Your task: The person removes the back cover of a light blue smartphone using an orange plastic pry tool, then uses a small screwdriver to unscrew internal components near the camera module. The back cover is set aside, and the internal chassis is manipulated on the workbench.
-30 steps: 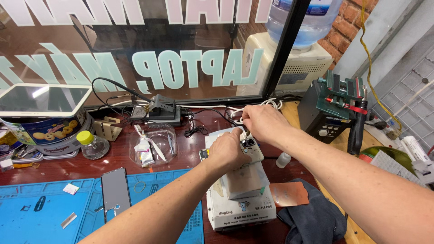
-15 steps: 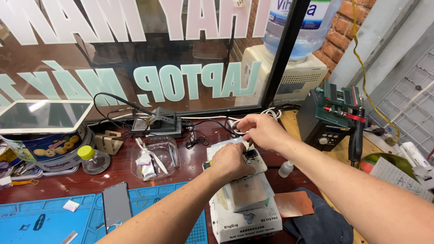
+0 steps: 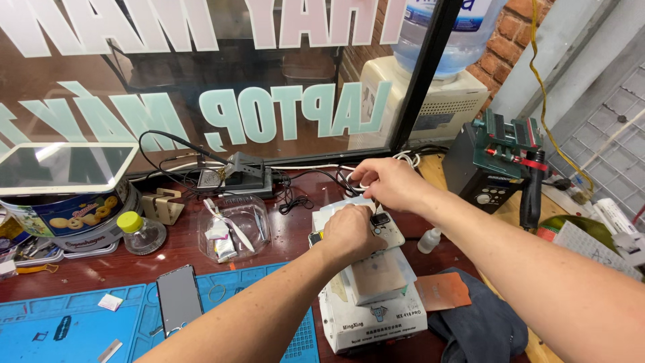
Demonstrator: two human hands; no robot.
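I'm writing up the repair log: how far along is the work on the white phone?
Done: the white phone lies back up on the white machine. In hand: the left hand presses it down, while the right hand holds a thin tool at the camera corner. Left: no part has visibly come off yet. A second dark phone lies on the blue mat, untouched.

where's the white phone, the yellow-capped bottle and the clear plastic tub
white phone (image 3: 392,232): head view, bare back by the camera.
yellow-capped bottle (image 3: 132,222): head view, its cap.
clear plastic tub (image 3: 259,216): head view, right wall.
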